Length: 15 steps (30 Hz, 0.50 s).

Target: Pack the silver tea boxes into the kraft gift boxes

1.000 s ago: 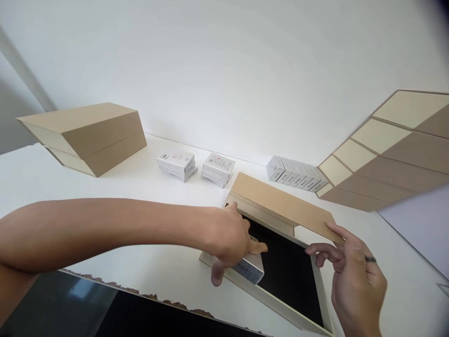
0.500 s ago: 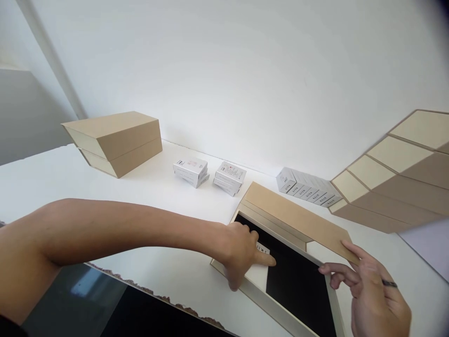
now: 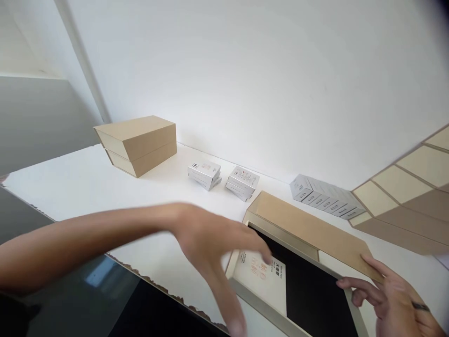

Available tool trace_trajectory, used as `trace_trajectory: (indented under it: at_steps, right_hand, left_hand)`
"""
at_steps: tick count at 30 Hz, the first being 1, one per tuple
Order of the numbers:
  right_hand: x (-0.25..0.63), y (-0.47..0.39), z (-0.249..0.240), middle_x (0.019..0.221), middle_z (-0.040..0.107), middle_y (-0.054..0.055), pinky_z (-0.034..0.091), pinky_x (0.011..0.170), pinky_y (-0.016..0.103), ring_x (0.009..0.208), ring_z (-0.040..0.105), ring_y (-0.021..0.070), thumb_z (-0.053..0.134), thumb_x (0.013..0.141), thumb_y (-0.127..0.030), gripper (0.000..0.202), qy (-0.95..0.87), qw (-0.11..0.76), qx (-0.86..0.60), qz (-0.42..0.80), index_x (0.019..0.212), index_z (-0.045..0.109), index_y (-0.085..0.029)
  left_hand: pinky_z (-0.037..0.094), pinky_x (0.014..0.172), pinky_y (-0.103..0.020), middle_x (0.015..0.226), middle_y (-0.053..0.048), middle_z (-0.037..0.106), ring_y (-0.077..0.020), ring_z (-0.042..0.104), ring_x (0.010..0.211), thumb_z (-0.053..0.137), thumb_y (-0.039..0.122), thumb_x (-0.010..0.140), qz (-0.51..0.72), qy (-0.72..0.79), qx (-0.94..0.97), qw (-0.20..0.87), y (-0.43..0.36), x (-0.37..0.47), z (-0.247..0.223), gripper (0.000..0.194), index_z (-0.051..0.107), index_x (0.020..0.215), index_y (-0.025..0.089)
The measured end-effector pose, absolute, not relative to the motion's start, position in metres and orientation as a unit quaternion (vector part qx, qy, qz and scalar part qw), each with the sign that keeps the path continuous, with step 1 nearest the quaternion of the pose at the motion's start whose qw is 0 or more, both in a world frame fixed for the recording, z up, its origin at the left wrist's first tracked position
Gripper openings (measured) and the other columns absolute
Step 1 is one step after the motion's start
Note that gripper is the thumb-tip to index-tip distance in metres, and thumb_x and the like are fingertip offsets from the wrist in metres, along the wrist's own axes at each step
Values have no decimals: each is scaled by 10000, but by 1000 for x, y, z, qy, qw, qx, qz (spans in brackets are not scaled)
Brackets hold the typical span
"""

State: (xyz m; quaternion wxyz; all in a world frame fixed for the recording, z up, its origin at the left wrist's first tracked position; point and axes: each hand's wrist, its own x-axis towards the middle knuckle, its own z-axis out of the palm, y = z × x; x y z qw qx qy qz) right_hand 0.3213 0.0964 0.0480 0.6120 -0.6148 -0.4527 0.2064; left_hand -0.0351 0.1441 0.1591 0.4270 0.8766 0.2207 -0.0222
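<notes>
An open tan box [image 3: 308,220] with a black inside [image 3: 312,285] lies at the lower right of the head view. A white printed box [image 3: 264,281] sits at the left end of its black inside. Over that end hovers my left hand [image 3: 213,248], thumb and fingers spread, holding nothing. My right hand [image 3: 396,299], with a dark ring, grips the open box at its right end, fingers on the lid's edge and on the side wall.
Two small stacks of silver-white boxes [image 3: 204,173] [image 3: 242,181] stand near the wall. A row of similar boxes [image 3: 324,196] is farther right, beside piled tan boxes [image 3: 403,192]. Two stacked tan boxes [image 3: 150,145] stand at left. The white table's front edge [image 3: 157,286] is ragged.
My left hand has lifted off the white printed box and opened, uncovering its print. The view has shifted left. My right hand keeps its hold on the open box.
</notes>
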Motion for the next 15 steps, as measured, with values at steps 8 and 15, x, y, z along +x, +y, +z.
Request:
trace_trajectory:
  at_steps: [8, 15]
  right_hand:
    - [308, 94, 54, 633, 661, 12, 343, 606, 376, 624, 588, 239, 528, 889, -598, 486, -437, 618, -619, 209, 1144, 661, -206]
    - [313, 96, 52, 649, 677, 21, 352, 612, 389, 621, 580, 248, 542, 867, -619, 521, -440, 603, -630, 214, 1166, 654, -208]
  left_hand:
    - [351, 1105, -498, 1559, -167, 287, -380, 337, 1388, 786, 626, 572, 87, 591, 769, 227, 266, -150, 129, 1070, 292, 1437, 236]
    - [466, 912, -483, 1168, -134, 643, -327, 597, 1006, 832, 428, 483, 15, 532, 808, 253, 301, -101, 137, 1095, 335, 1440, 234]
